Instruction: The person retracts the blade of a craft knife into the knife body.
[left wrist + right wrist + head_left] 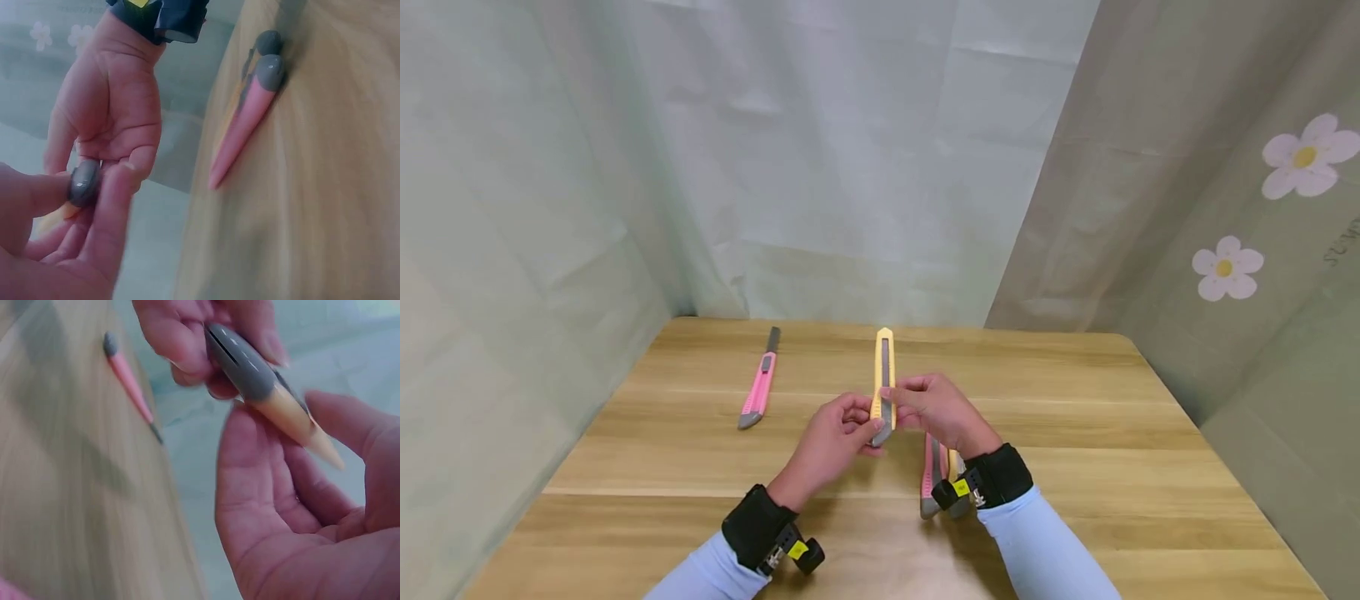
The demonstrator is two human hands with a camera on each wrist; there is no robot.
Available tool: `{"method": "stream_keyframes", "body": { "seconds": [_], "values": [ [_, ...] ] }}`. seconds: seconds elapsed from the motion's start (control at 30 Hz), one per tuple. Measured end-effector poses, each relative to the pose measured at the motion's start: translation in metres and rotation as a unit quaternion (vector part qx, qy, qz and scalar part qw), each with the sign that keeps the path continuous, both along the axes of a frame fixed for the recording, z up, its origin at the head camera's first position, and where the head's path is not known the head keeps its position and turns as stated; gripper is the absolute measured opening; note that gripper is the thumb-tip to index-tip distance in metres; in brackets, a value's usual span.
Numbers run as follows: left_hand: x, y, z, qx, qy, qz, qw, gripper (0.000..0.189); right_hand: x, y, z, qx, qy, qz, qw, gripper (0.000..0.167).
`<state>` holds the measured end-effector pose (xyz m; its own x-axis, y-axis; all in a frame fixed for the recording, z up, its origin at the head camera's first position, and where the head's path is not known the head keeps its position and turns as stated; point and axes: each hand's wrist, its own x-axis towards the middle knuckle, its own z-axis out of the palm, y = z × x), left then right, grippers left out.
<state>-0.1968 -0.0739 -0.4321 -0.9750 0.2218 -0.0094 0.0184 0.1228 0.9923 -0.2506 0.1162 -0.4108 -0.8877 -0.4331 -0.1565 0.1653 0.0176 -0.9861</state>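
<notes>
A yellow box cutter with a grey end cap is held up over the table, its tip pointing away from me. My left hand pinches it at the grey end, as the left wrist view also shows with the cap between thumb and fingers. My right hand grips the yellow body from the right, thumb on its front face along the grey slot. No blade shows past the tip. Beneath my right wrist lie a pink box cutter and, partly hidden, a second yellow one.
Another pink box cutter lies on the left of the wooden table, a dark grey strip extending from its far end. Pale curtains surround the table on the far side and both flanks, with white flowers printed on the right one.
</notes>
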Motion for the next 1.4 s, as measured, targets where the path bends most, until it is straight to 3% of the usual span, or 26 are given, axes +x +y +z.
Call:
{"method": "stream_keyframes", "body": {
  "seconds": [0.1, 0.27, 0.5, 0.8, 1.03, 1.23, 1.4],
  "values": [
    [0.006, 0.001, -0.009, -0.047, -0.007, -0.021, 0.9986, 0.024, -0.004, 0.006, -0.004, 0.024, -0.016, -0.008, 0.9995, 0.034],
    [0.015, 0.005, -0.019, -0.12, 0.012, -0.053, 0.9913, 0.021, -0.017, 0.017, -0.007, 0.064, -0.025, -0.037, 0.997, 0.038],
    [0.025, 0.007, -0.025, -0.166, 0.012, -0.076, 0.9832, 0.021, -0.024, 0.02, -0.01, 0.112, -0.024, -0.024, 0.9931, 0.034],
    [0.029, 0.007, -0.028, -0.207, 0.029, -0.09, 0.9739, 0.021, -0.022, 0.021, -0.008, 0.128, -0.018, 0.002, 0.9916, 0.027],
    [0.032, 0.008, -0.031, -0.274, 0.075, -0.085, 0.955, 0.022, -0.023, 0.02, -0.011, 0.154, -0.006, 0.007, 0.9881, 0.03],
    [0.034, 0.011, -0.027, -0.32, 0.067, -0.073, 0.9422, 0.025, -0.025, 0.016, -0.017, 0.229, 0.045, 0.0, 0.9723, 0.025],
    [0.035, 0.012, -0.023, -0.331, 0.06, -0.085, 0.9377, 0.026, -0.026, 0.011, -0.017, 0.312, 0.098, -0.005, 0.9448, 0.02]
  ]
}}
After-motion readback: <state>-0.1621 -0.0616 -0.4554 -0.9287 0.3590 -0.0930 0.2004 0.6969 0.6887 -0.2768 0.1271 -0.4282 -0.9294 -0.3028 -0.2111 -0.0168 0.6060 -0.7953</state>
